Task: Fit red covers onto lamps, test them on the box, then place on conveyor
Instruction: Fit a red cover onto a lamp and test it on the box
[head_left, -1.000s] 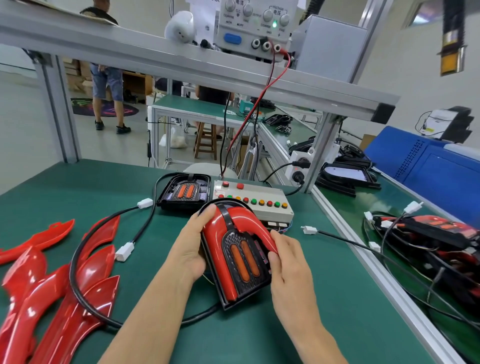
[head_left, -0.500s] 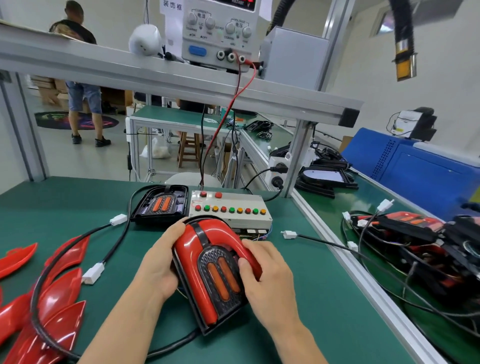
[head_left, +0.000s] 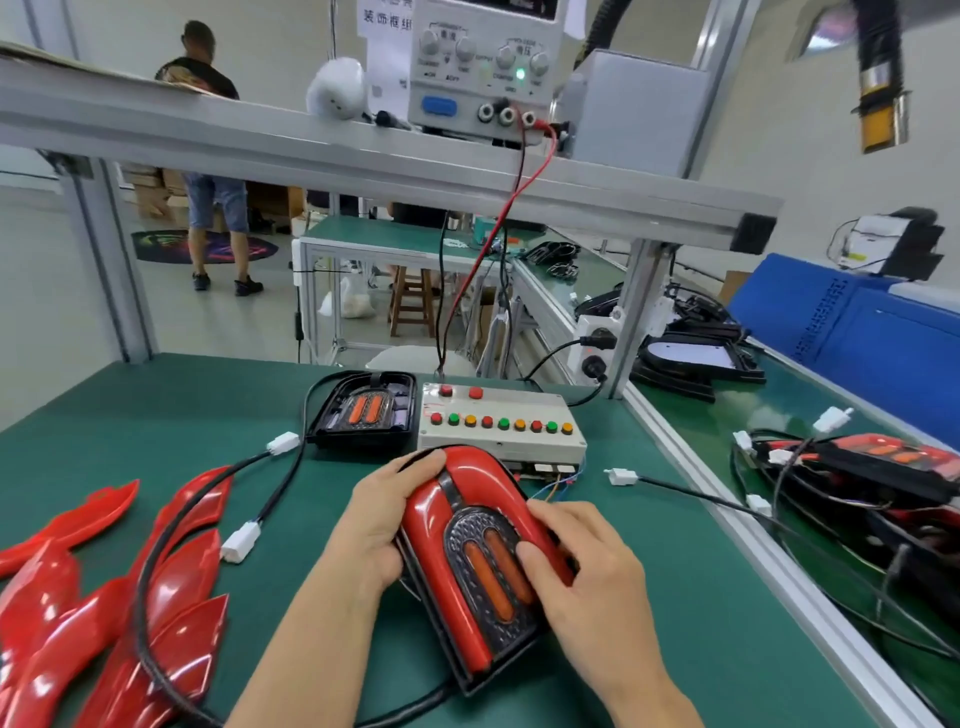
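A black lamp with two orange strips (head_left: 485, 577) lies on the green bench with a glossy red cover (head_left: 475, 480) over its top and sides. My left hand (head_left: 387, 525) grips its left edge, fingers curled over the cover's top. My right hand (head_left: 582, 577) presses on its right side, fingertips on the lens. Just behind stands the white test box (head_left: 498, 423) with a row of coloured buttons. A second lamp without a cover (head_left: 366, 410) lies left of the box. On the right, the conveyor (head_left: 727, 421) carries finished lamps (head_left: 878, 467).
Several loose red covers (head_left: 109, 597) lie at the left. A black cable with white connectors (head_left: 241, 540) loops across the bench. Another white connector (head_left: 621, 475) lies right of the box. A power supply (head_left: 483, 67) sits on the overhead shelf. A person stands far behind.
My right hand has slid from the lamp's right edge onto its lens and cover. The left hand keeps its grip. The view has tilted upward slightly.
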